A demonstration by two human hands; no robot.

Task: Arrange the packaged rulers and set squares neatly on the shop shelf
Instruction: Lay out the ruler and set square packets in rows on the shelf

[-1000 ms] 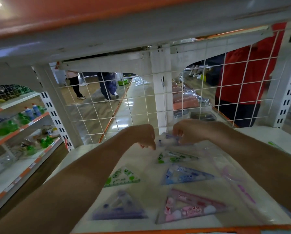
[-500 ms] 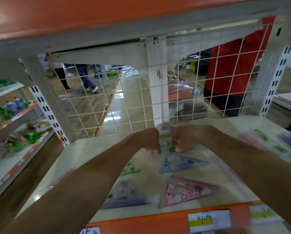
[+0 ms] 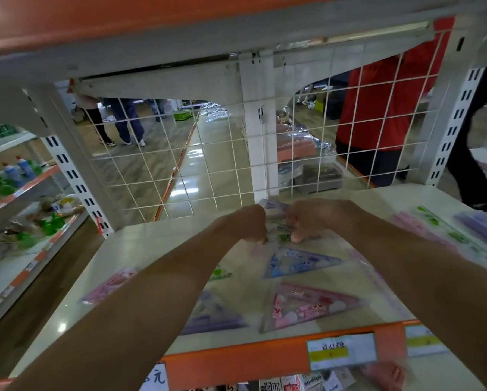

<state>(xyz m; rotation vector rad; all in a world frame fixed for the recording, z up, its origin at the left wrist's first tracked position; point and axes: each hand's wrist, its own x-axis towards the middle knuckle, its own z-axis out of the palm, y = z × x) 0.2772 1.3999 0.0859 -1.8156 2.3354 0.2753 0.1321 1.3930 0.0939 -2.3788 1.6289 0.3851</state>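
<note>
Green set-square packet (image 3: 282,236) at shelf (image 3: 140,249) rear: left hand (image 3: 249,224) and right hand (image 3: 314,220) both pinch it, fingers curled

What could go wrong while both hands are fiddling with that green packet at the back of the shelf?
1. The left hand and right hand pinch the green packet near the wire grid; pushed further, its corner might catch in the mesh.
2. The left forearm reaches over the purple set square; drawing back could drag it out of line.
</note>
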